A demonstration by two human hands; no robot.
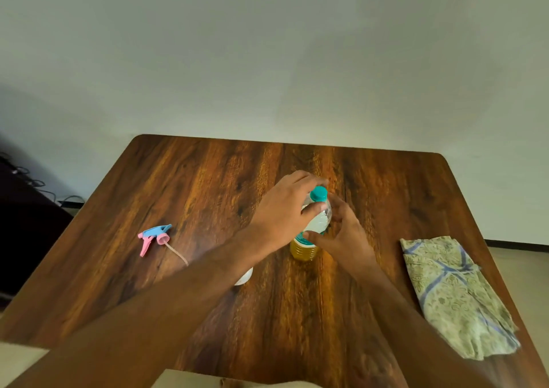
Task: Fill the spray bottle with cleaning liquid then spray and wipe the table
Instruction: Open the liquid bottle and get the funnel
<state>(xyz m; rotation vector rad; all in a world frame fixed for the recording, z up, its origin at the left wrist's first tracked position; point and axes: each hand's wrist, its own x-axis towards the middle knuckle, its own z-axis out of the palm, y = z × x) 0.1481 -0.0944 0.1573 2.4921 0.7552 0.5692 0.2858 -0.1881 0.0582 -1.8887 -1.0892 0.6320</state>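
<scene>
A clear plastic bottle of yellow-brown cleaning liquid [303, 251] stands upright mid-table, closed with a teal cap [318, 193]. My left hand [282, 212] wraps around its upper part from the left. My right hand [346, 234] touches the bottle's right side with fingers spread, thumb on its middle band. The pink and blue spray head [154, 236] with its dip tube lies on the table to the left. A small white piece of the spray bottle [245, 277] peeks out under my left forearm; the rest is hidden. A folded green patterned cloth [454, 295] lies at the right.
The wooden table [208, 179] has rounded far corners and stands against a plain wall. Dark furniture and cables [26, 179] are off to the left. Bare tabletop lies beyond the bottle and near the front edge.
</scene>
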